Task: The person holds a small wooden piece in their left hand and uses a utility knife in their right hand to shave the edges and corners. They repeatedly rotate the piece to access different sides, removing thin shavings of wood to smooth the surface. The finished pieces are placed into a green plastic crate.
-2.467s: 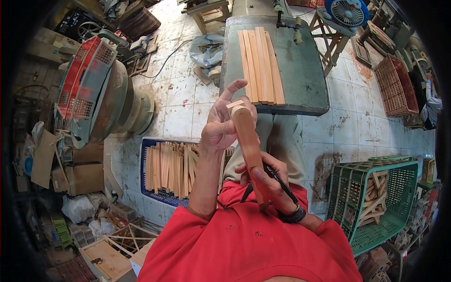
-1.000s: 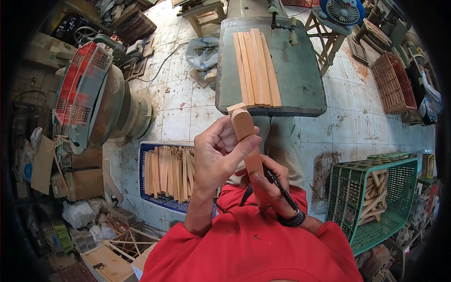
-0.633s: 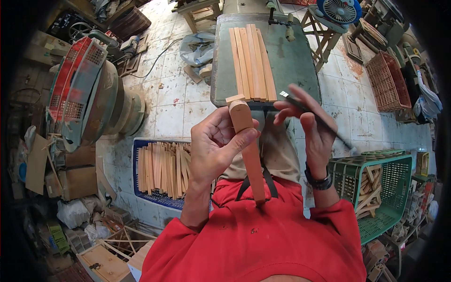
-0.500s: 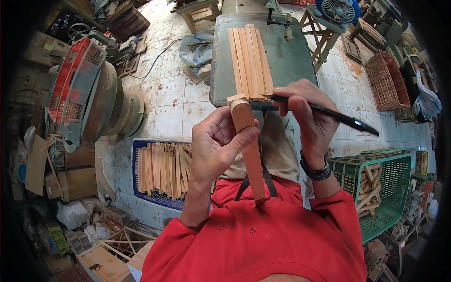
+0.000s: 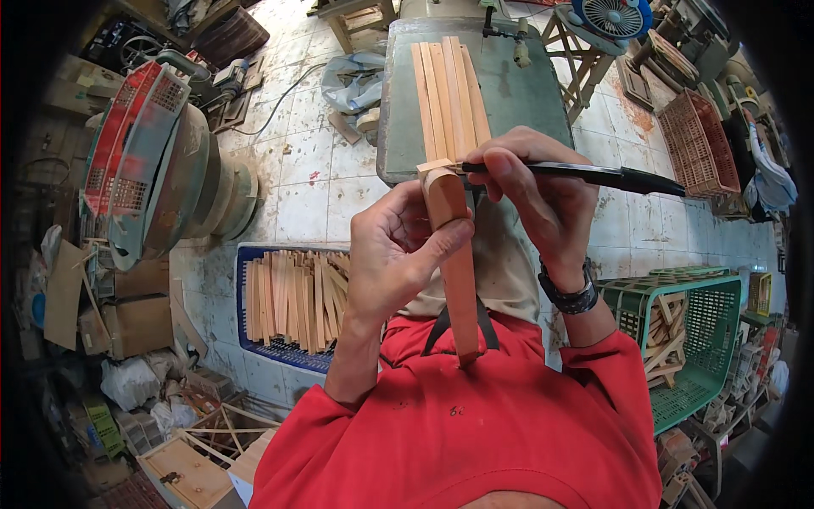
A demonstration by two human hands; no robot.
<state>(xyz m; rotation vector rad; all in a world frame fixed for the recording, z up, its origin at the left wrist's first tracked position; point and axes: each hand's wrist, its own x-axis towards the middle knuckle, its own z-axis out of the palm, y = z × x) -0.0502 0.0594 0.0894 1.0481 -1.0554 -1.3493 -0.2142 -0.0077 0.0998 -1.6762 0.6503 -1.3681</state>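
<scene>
My left hand (image 5: 403, 246) is closed around a wooden strip (image 5: 459, 293) with a rounded far end, its near end reaching down to my red shirt. At that rounded end sits a small pale wood piece (image 5: 436, 165), lying across it. My right hand (image 5: 543, 182) grips a black pen (image 5: 593, 174); its tip meets the small piece or the strip's end, and I cannot tell which. Just beyond, several wooden strips (image 5: 449, 97) lie side by side on the green tabletop (image 5: 526, 110).
On the floor to the left, a blue basket (image 5: 246, 343) holds many wooden strips. A green crate (image 5: 708, 356) with wood pieces is at the right. A large machine with a red guard (image 5: 127, 127) stands at the left, a fan (image 5: 612, 17) at the far right.
My right hand has moved left, bringing the pen tip to the strip's rounded end, and the pen lies flatter. My left hand and the strip have shifted slightly right.
</scene>
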